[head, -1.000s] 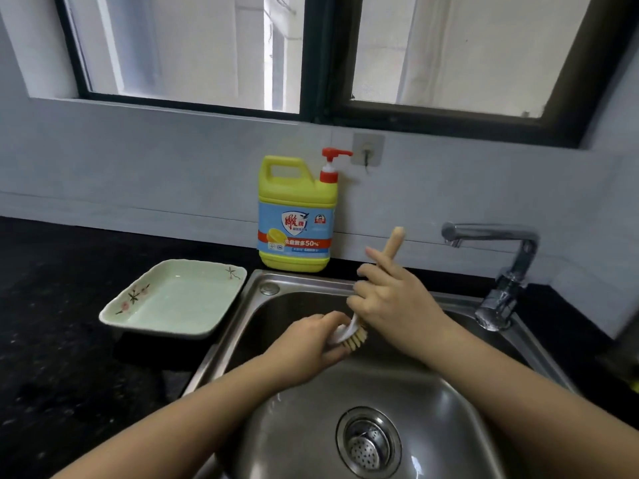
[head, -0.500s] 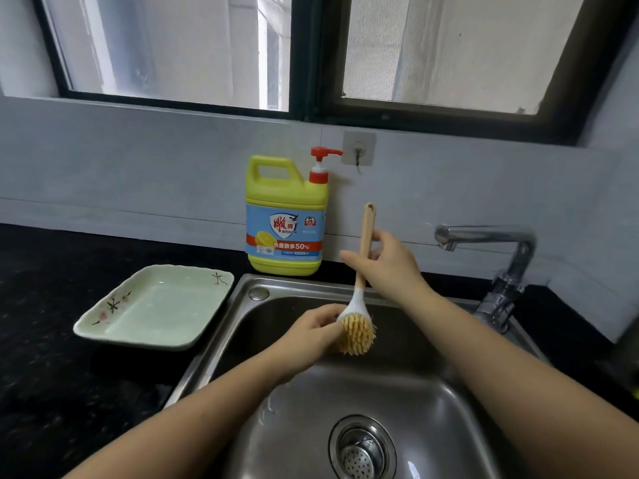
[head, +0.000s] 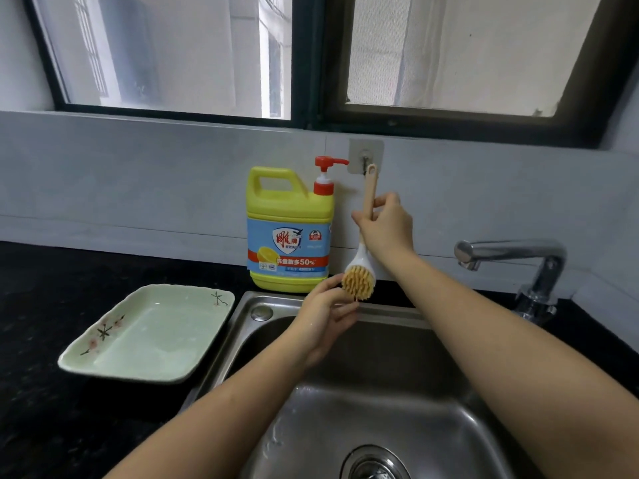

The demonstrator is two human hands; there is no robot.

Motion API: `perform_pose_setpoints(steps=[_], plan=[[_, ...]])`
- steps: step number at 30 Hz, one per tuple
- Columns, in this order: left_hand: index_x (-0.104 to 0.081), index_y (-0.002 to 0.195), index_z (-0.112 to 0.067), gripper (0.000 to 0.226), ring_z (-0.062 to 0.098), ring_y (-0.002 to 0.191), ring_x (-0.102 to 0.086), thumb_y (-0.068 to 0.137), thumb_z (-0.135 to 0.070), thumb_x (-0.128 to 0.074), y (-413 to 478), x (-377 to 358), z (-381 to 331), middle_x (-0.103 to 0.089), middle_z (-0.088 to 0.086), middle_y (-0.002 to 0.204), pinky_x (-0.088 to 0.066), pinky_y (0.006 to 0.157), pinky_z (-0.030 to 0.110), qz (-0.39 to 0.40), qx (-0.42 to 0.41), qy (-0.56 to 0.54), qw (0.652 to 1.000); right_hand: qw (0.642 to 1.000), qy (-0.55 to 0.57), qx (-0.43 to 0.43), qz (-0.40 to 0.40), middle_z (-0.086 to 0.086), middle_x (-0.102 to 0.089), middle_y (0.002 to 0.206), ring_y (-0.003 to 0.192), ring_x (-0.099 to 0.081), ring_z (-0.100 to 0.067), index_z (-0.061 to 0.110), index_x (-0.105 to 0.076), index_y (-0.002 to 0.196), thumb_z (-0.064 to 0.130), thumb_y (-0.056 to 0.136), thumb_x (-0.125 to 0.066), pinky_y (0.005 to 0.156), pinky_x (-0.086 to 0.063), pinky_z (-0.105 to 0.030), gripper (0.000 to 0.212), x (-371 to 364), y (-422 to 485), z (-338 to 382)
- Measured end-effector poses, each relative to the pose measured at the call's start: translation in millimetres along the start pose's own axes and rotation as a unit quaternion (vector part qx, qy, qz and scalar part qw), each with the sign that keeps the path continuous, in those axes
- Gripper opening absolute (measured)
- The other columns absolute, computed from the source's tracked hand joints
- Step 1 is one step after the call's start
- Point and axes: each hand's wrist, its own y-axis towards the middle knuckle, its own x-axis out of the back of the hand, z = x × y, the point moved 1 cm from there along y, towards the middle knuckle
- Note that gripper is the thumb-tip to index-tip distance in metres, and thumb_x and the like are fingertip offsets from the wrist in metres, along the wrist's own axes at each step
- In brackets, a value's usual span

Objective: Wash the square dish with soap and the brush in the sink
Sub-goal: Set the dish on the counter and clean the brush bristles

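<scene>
Home kitchen, stainless steel sink with a drain strainer set into a black stone countertop, chrome faucet at its right rear corner, yellow pump jug of dish soap against the tiled wall, dark-framed window above.

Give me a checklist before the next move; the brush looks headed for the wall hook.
1. Right hand grip on the brush: ok, fingers curled round the handle.
2. Handle tip at the wall hook: ok, lined up; caught on it, cannot tell.
3. Left hand off the brush: not ok, fingertips touch the bristles.
4. Square dish out of the way: ok, on the counter left of the sink.
5. Soap bottle clearance: cannot tell, pump spout sits close beside the handle.
6. Faucet off: ok, no stream visible.
</scene>
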Motion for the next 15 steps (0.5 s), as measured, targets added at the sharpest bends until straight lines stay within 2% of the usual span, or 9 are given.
perform_pose_setpoints(steps=[4, 7, 13, 15], plan=[[-0.046, 0.131, -0.007, 0.043, 0.030, 0.105, -0.057, 0.089, 0.003, -0.045, 14.5, -3.4, -3.5, -0.055, 0.021, 0.122, -0.048, 0.091, 0.035, -0.012, 0.002, -0.038, 0.999, 1.000, -0.015, 0.012, 0.004, -0.007, -0.060, 0.097, 0.085, -0.057, -0.022, 0.009, -0.048, 0.108, 0.027, 0.088, -0.063, 0.071, -0.047, -0.034, 0.031, -9.6, 18.8, -1.1], [-0.046, 0.132, -0.006, 0.044, 0.030, 0.107, -0.057, 0.089, 0.002, -0.044, 22.3, -3.3, -2.3, -0.053, 0.023, 0.127, -0.048, 0.090, 0.032, -0.022, 0.007, -0.037, 0.999, 0.999, -0.029, -0.001, 0.014, -0.006, -0.057, 0.095, 0.082, -0.054, -0.021, 0.009, -0.047, 0.107, 0.027, 0.088, -0.062, 0.066, -0.040, -0.030, 0.030, -15.8, 28.4, -6.9], [-0.040, 0.139, -0.008, 0.050, 0.031, 0.124, -0.049, 0.090, 0.000, -0.046, 31.7, -1.7, -0.2, -0.053, 0.018, 0.129, -0.042, 0.101, 0.035, -0.026, 0.014, -0.010, 1.000, 0.998, -0.042, -0.021, 0.029, -0.010, -0.060, 0.100, 0.082, -0.053, -0.023, 0.009, -0.048, 0.105, 0.027, 0.088, -0.062, 0.068, -0.039, -0.029, 0.028, -24.8, 37.1, -17.0], [-0.035, 0.141, -0.008, 0.053, 0.032, 0.128, -0.045, 0.090, 0.001, -0.045, 32.0, -0.4, -0.2, -0.050, 0.018, 0.131, -0.039, 0.106, 0.037, -0.037, 0.012, -0.010, 0.999, 0.998, -0.047, -0.037, 0.034, -0.010, -0.062, 0.103, 0.085, -0.054, -0.024, 0.013, -0.049, 0.099, 0.030, 0.088, -0.061, 0.068, -0.037, -0.028, 0.024, -26.0, 39.3, -20.6]])
